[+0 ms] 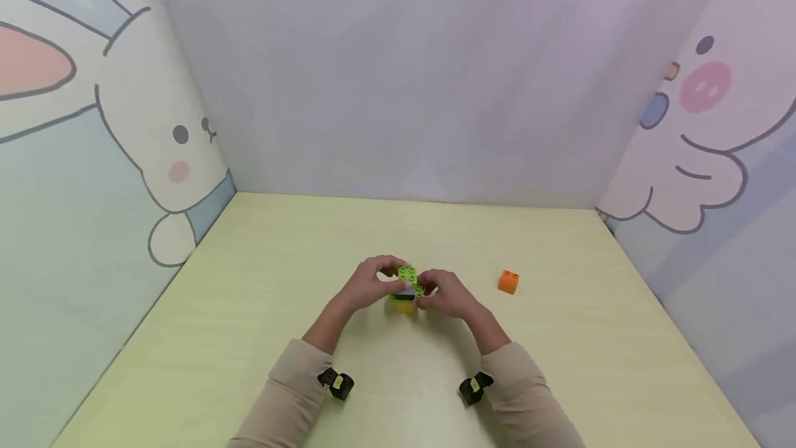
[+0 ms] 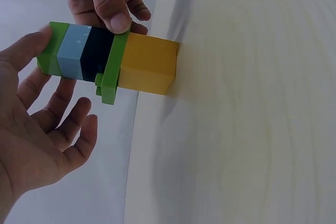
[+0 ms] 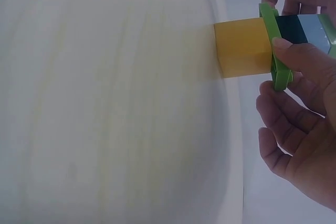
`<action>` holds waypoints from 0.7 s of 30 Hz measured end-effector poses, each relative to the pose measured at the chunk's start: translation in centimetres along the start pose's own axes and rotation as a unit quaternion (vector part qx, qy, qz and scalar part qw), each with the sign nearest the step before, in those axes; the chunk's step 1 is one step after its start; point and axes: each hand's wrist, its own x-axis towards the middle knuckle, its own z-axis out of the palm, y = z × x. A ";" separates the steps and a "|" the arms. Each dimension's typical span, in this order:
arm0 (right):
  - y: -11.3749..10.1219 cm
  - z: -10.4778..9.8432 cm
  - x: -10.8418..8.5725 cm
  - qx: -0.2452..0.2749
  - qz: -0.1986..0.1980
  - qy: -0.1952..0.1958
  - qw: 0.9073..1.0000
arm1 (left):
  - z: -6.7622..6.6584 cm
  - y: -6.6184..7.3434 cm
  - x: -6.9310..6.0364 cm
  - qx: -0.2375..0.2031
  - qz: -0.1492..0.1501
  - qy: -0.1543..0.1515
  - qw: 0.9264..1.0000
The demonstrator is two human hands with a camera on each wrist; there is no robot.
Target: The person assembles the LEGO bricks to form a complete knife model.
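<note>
A stack of toy building blocks stands on the table between the hands. From the bottom it has a yellow block point(image 2: 147, 64), a wider thin green plate point(image 2: 112, 72), a black block point(image 2: 98, 51), a light blue block point(image 2: 72, 51) and a bright green block point(image 2: 51, 59) on top. My left hand point(image 1: 371, 287) pinches the top green block between thumb and fingers, its other fingers loosely bent. On the other side, my right hand point(image 1: 449, 294) pinches the thin green plate, thumb on its edge, as the right wrist view shows.
An orange block point(image 1: 508, 282) with studs sits on the pale wooden table point(image 1: 280, 261), to the right of the hands. Fabric walls point(image 1: 404, 88) enclose the back and both sides, with cartoon animals on the side ones. Small black cameras point(image 1: 338, 384) are strapped to the wrists.
</note>
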 end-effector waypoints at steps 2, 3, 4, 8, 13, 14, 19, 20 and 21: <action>0.0 0.0 0.0 0.002 0.001 -0.002 1.000 | 0.0 -0.1 0.0 -0.002 -0.005 -0.003 1.000; 0.1 0.0 0.0 0.003 0.001 -0.003 1.000 | 0.0 -0.2 0.0 -0.005 -0.009 -0.004 1.000; 0.1 0.0 0.0 0.003 0.000 -0.004 1.000 | 0.1 -0.2 0.0 -0.008 -0.012 -0.004 1.000; 0.0 -0.1 0.0 0.004 0.000 -0.006 1.000 | 0.1 -0.4 -0.1 -0.025 -0.026 -0.001 0.999; -0.2 -0.2 0.0 0.008 0.009 -0.005 1.000 | 0.1 -0.6 0.0 -0.056 -0.024 -0.002 0.998; -0.2 -0.2 0.0 0.008 0.011 -0.006 1.000 | 0.2 -0.7 -0.1 -0.061 -0.020 -0.001 0.998; -0.3 -0.2 0.0 0.009 0.018 -0.014 1.000 | 0.0 -1.2 -0.3 -0.070 -0.019 0.000 0.997; -0.3 -0.2 0.1 0.008 0.017 -0.015 1.000 | -0.1 -1.2 -0.4 -0.072 -0.023 -0.002 0.997; -0.3 -0.2 0.1 0.005 0.015 -0.013 1.000 | -0.1 -1.3 -0.5 -0.073 -0.027 -0.004 0.997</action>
